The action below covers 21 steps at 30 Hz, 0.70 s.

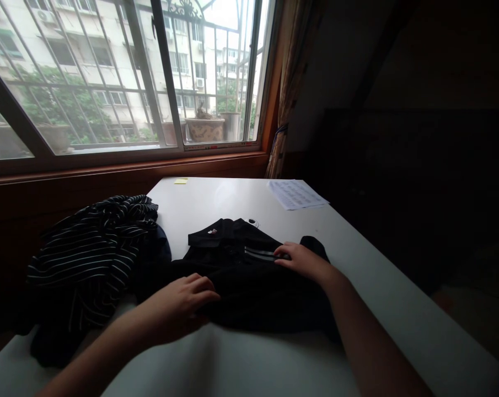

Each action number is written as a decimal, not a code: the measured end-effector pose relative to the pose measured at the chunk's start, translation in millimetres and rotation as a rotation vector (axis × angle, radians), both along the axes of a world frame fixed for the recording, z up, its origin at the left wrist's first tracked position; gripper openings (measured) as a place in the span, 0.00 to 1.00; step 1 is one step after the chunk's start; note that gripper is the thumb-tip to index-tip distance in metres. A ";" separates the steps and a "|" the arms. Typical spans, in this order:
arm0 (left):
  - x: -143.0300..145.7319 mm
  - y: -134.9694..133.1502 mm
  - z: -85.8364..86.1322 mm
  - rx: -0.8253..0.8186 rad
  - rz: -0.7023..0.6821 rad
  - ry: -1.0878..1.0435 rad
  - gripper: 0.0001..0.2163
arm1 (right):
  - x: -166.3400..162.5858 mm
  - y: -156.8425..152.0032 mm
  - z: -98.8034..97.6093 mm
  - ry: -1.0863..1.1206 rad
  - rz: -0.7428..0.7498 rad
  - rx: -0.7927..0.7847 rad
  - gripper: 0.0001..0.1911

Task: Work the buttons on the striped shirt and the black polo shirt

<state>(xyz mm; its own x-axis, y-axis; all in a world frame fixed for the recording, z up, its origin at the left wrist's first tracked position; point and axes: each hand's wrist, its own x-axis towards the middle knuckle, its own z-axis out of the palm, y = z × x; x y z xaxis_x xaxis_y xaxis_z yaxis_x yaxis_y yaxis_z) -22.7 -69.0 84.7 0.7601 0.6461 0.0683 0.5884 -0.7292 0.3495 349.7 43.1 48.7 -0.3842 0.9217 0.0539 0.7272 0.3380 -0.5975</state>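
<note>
A black collared garment lies spread on the white table in front of me, with a small label inside its neck and light grey stripes on one side. My right hand is closed at the striped part, fingers pinching the cloth there. Over the garment's lower left part is my left hand, its fingers loosely curved and apart from the thumb; its palm is hidden. Left of that hand a black and white striped cloth is heaped with other dark cloth.
The white table stands below a barred window. Printed papers lie at its far right edge, and a yellow note at the far left. A small round white object sits behind the garment. A curtain hangs beside the window.
</note>
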 end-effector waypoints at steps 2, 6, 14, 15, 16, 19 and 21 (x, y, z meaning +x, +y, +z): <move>25.8 -7.6 -11.7 0.042 -0.059 0.011 0.26 | -0.6 -4.1 5.6 -0.067 -0.038 -0.076 0.09; 58.1 -12.8 -33.1 0.157 -0.085 0.108 0.21 | -3.2 -14.4 22.5 -0.163 0.019 -0.254 0.11; 54.7 -5.6 -39.3 0.211 -0.115 0.181 0.02 | -6.0 -14.7 12.0 -0.212 -0.086 -0.516 0.31; 48.7 -5.9 -34.8 0.180 -0.111 0.188 0.02 | -4.9 -14.2 10.0 -0.233 -0.087 -0.494 0.32; 41.3 -6.5 -29.7 0.145 -0.106 0.194 0.04 | -4.0 -14.0 8.5 -0.256 -0.079 -0.455 0.31; 13.9 -9.1 -17.2 0.025 -0.059 0.184 0.09 | -4.2 -14.8 6.4 -0.326 -0.059 -0.308 0.21; -6.1 -11.8 -13.9 -0.043 -0.002 0.168 0.12 | -6.4 -15.6 6.6 -0.352 -0.063 -0.253 0.13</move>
